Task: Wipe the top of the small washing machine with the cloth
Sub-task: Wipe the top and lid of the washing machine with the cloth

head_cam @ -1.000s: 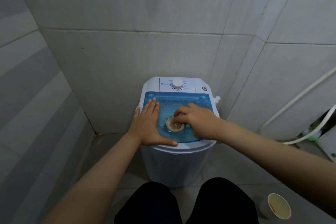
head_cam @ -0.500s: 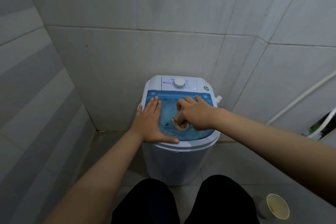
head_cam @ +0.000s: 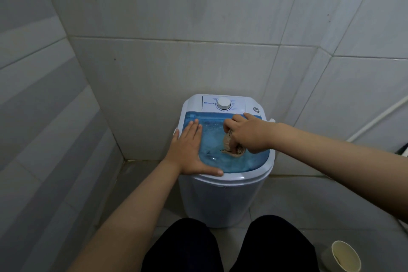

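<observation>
A small white washing machine (head_cam: 223, 196) stands on the floor against the tiled wall, with a translucent blue lid (head_cam: 247, 164) and a white dial (head_cam: 223, 103) on its rear panel. My right hand (head_cam: 248, 133) is closed on a crumpled beige cloth (head_cam: 231, 147) and presses it onto the right half of the lid, fingers reaching toward the lid's back edge. My left hand (head_cam: 187, 150) lies flat, fingers together and thumb spread, on the lid's left side and front rim.
Tiled walls close in behind and to the left of the machine. A paper cup (head_cam: 344, 257) stands on the floor at the lower right. A white pipe (head_cam: 379, 117) runs along the right wall. My dark-clothed knees (head_cam: 185, 247) are just in front of the machine.
My right hand has slid the cloth from the lid's middle toward the back right. The left hand has stayed flat in the same place on the lid.
</observation>
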### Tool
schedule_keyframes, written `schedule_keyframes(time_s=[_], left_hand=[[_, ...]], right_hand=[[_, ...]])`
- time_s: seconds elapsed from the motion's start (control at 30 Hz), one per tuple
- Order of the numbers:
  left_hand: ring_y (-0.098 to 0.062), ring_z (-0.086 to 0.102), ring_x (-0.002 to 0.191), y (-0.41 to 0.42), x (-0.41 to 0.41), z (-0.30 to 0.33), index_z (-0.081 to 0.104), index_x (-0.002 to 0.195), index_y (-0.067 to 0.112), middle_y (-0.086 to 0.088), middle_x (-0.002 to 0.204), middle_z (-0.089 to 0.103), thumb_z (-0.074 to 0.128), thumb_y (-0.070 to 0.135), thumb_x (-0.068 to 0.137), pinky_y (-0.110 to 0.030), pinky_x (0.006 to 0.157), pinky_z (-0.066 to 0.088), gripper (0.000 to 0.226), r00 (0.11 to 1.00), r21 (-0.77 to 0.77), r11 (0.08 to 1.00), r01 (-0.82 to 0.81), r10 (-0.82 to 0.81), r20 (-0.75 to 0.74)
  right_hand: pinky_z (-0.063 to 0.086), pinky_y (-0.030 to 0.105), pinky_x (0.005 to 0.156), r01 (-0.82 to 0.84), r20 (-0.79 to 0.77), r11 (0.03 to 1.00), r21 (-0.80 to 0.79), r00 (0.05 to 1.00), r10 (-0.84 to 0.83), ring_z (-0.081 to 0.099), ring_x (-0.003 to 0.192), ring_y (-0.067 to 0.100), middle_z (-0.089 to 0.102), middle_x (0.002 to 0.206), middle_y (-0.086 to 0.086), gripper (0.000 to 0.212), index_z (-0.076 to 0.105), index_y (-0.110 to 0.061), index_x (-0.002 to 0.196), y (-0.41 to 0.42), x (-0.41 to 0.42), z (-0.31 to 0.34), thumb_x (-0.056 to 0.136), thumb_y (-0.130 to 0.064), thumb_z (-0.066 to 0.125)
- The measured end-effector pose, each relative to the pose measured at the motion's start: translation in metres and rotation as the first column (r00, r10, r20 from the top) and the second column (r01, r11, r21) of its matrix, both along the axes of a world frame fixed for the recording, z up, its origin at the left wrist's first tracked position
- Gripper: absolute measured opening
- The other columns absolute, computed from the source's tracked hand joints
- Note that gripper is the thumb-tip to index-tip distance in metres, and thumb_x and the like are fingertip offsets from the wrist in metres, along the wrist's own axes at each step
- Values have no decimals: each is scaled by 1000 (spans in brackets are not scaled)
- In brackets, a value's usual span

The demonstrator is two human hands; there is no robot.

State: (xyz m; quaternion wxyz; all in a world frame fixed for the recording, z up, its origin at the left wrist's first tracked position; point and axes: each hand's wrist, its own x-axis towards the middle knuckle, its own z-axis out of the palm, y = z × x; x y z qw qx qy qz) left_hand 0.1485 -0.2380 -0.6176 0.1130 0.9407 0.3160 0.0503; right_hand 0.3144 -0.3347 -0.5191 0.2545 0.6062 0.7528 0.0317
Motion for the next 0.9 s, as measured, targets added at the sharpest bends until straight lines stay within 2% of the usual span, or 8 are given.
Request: schedule_keyframes(time_s=[0.13, 0.2, 0.3, 0.37, 0.43, 0.57, 0.77, 0.9], left_hand=[[-16, -13, 146, 1, 1, -2, -7, 149, 10, -3, 159, -16, 42, 97, 39, -48, 115, -5, 149, 1000, 18, 1000, -1, 1, 2], [-16, -13, 146, 2, 0, -3, -6, 150, 10, -3, 159, -15, 41, 98, 37, -49, 115, -4, 150, 1000, 27, 1000, -3, 3, 1], [-16, -12, 146, 3, 2, -3, -4, 150, 10, -3, 159, -14, 39, 99, 34, -51, 116, -2, 152, 1000, 24, 1000, -7, 7, -4], [-16, -12, 146, 3, 2, -3, -4, 150, 10, -3, 159, -14, 37, 99, 32, -51, 117, -1, 153, 1000, 22, 1000, -5, 5, -3], [-16, -12, 146, 3, 2, -3, -5, 150, 10, -3, 159, -14, 36, 100, 32, -51, 117, -2, 154, 1000, 18, 1000, -1, 1, 1], [-15, -13, 146, 4, 1, -6, -6, 150, 10, -2, 159, -15, 35, 100, 33, -50, 116, -4, 153, 1000, 20, 1000, 10, -10, 11], [-16, -13, 146, 3, 0, -4, -6, 149, 9, -4, 159, -15, 28, 101, 32, -50, 117, -3, 153, 1000, 26, 999, 18, -18, 2], [-17, -13, 146, 3, 0, -3, -7, 149, 9, -4, 159, -15, 30, 101, 35, -50, 117, -3, 151, 1000, 14, 1000, 22, -22, -3]], right_hand=[[41, 35, 82, 66, 20, 998, 24, 998, -66, 38, 114, 26, 41, 123, 2, 39, 65, -40, 105, 2, 12, 13, 82, -11, 54], [38, 34, 78, 172, -136, 984, 47, 977, -164, 41, 110, 26, 44, 108, 1, 48, 62, -42, 113, 3, 21, 19, 81, -9, 50], [47, 38, 82, 264, -419, 963, 63, 882, -215, 49, 97, 22, 41, 81, -11, 44, 60, -39, 115, 4, 20, 18, 82, -10, 51], [50, 38, 83, 249, -492, 968, 26, 846, -205, 56, 92, 21, 51, 83, -13, 43, 61, -31, 116, 7, 10, 10, 81, -8, 53], [52, 39, 85, 245, -519, 970, -10, 827, -214, 61, 94, 22, 65, 99, -3, 41, 61, -26, 115, 11, -1, 0, 79, -8, 55], [54, 44, 77, 211, -464, 977, 41, 870, -168, 61, 87, 26, 67, 96, 5, 25, 63, -18, 100, 16, -17, -17, 77, -13, 57], [53, 41, 69, 186, -401, 981, 51, 904, -150, 59, 83, 26, 66, 91, 6, 23, 64, -16, 97, 13, -18, -21, 76, -10, 57], [42, 35, 61, 173, -316, 985, -12, 934, -168, 52, 74, 24, 57, 78, 1, 9, 57, -17, 84, 15, -22, -15, 79, -10, 58]])
